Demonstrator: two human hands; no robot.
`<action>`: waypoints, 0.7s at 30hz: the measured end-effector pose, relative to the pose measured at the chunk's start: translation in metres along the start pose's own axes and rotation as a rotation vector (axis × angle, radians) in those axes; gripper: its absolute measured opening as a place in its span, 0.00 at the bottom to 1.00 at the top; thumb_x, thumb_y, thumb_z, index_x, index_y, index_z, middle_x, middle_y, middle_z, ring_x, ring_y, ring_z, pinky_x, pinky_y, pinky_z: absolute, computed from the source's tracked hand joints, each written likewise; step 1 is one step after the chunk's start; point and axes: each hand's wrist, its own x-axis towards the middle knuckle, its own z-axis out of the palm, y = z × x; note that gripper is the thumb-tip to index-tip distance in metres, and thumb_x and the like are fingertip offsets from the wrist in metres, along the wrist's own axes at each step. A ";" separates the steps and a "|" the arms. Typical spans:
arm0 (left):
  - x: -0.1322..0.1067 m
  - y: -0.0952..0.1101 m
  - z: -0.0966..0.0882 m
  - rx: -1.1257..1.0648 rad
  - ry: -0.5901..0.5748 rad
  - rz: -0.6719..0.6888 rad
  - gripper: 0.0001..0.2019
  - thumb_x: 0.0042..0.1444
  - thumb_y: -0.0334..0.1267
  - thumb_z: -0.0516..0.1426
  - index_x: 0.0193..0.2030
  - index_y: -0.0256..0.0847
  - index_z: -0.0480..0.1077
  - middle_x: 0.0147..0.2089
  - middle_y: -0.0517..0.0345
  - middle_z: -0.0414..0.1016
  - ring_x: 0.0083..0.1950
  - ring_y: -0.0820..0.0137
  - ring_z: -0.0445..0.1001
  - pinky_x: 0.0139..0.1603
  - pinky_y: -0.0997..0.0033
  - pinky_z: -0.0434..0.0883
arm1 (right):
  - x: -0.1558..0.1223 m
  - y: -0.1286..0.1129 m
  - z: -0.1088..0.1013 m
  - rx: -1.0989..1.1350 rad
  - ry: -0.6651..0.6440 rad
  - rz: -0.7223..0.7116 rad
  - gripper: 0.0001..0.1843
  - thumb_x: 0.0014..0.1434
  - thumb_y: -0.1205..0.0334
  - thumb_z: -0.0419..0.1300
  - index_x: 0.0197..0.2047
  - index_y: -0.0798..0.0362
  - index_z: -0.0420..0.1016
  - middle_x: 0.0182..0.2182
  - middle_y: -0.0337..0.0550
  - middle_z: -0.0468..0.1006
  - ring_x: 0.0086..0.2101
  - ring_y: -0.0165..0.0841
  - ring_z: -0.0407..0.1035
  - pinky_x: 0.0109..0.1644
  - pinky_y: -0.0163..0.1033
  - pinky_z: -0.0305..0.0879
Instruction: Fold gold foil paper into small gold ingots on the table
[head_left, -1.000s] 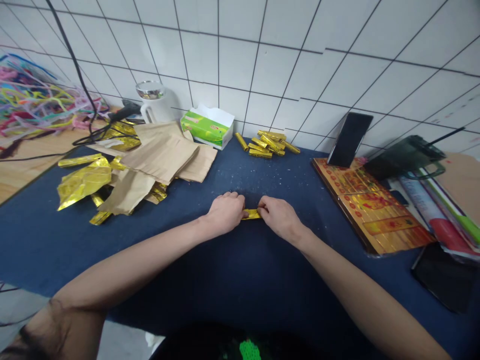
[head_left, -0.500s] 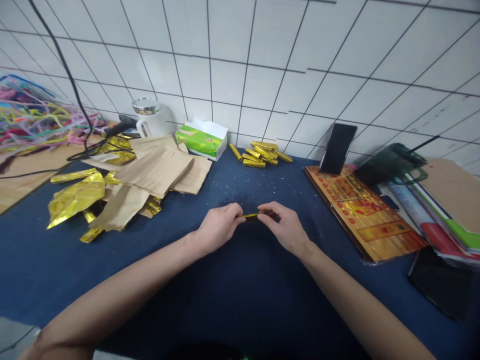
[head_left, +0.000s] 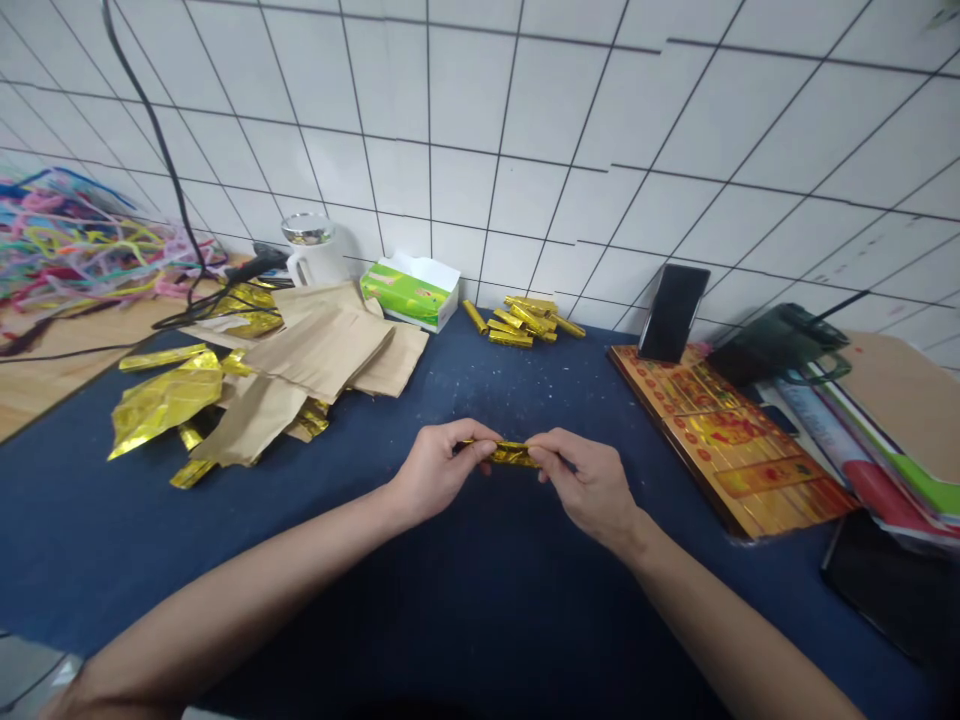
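Two-handed, we pinch the foil [head_left: 514, 454] over the desk [head_left: 360, 450], fingers [head_left: 551, 465] closed: left hand [head_left: 439, 468] at nine o'clock, right hand [head_left: 596, 482] at three, likely for even tension; rolls [head_left: 531, 322] lie at twelve.

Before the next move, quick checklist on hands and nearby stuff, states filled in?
1. Left hand on the gold foil piece: ok.
2. Right hand on its other end: ok.
3. Foil ends inside the hands lying flat: cannot tell, covered.
4. Gold rolls apart from both hands: ok.
5. Brown paper apart from the left hand: ok.
6. Phone apart from the right hand: ok.
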 end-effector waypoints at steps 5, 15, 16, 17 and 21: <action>0.001 0.000 0.002 0.051 0.057 -0.069 0.08 0.54 0.36 0.51 0.30 0.37 0.70 0.17 0.66 0.62 0.18 0.79 0.61 0.21 0.80 0.59 | -0.005 0.000 0.011 0.066 0.030 0.163 0.10 0.59 0.61 0.49 0.31 0.53 0.69 0.21 0.36 0.70 0.20 0.25 0.64 0.26 0.31 0.60; 0.019 0.001 -0.013 0.308 -0.063 0.080 0.07 0.55 0.32 0.51 0.30 0.38 0.69 0.30 0.62 0.71 0.33 0.74 0.69 0.35 0.76 0.64 | 0.000 0.001 0.012 0.039 -0.110 0.258 0.09 0.58 0.60 0.50 0.33 0.52 0.68 0.22 0.36 0.71 0.22 0.27 0.65 0.26 0.32 0.60; 0.019 0.003 -0.013 0.312 -0.061 0.089 0.07 0.55 0.32 0.51 0.30 0.39 0.69 0.30 0.62 0.71 0.33 0.75 0.69 0.35 0.76 0.64 | 0.000 0.000 0.011 0.029 -0.113 0.242 0.08 0.58 0.59 0.50 0.35 0.52 0.68 0.23 0.36 0.72 0.23 0.27 0.66 0.27 0.32 0.61; 0.018 0.004 -0.013 0.313 -0.063 0.090 0.07 0.55 0.32 0.50 0.30 0.39 0.69 0.29 0.63 0.71 0.32 0.75 0.69 0.35 0.76 0.64 | 0.000 -0.001 0.011 0.026 -0.120 0.232 0.08 0.58 0.59 0.50 0.37 0.52 0.69 0.23 0.36 0.72 0.22 0.27 0.66 0.27 0.32 0.61; 0.014 0.008 -0.015 0.315 -0.106 0.101 0.08 0.56 0.31 0.50 0.31 0.38 0.69 0.28 0.64 0.71 0.30 0.76 0.69 0.33 0.78 0.64 | 0.000 -0.004 0.012 0.012 -0.123 0.186 0.09 0.59 0.63 0.49 0.34 0.51 0.70 0.23 0.36 0.73 0.23 0.27 0.67 0.30 0.33 0.62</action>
